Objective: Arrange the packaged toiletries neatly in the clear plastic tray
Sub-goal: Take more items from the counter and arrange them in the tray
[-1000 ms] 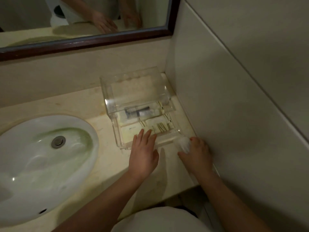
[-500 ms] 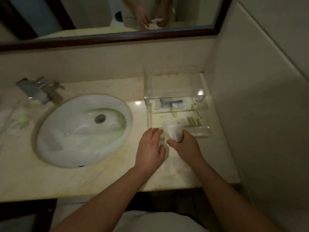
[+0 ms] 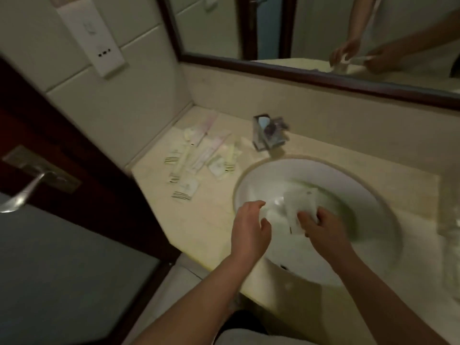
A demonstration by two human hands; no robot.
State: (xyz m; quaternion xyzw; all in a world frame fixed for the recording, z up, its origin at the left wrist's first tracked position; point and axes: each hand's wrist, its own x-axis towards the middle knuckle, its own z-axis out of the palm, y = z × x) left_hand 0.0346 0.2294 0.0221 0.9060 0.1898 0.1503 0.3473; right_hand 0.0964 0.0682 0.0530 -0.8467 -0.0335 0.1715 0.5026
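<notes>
Step in hand, I judge: flatten the white packet [image 3: 300, 204] between both hands so it lies square in the tray; better done over the desk [image 3: 204, 220] than over the sink [image 3: 273, 175], lest it drop in. Right hand [image 3: 323, 227], lower centre-right of frame, fingers pinching the packet's near corner; left hand [image 3: 249, 225] just beside its left edge, fingers loosely curled, contact unclear. Packaged toiletries [image 3: 199, 155] lie loose at upper centre-left; tray not clearly seen.
</notes>
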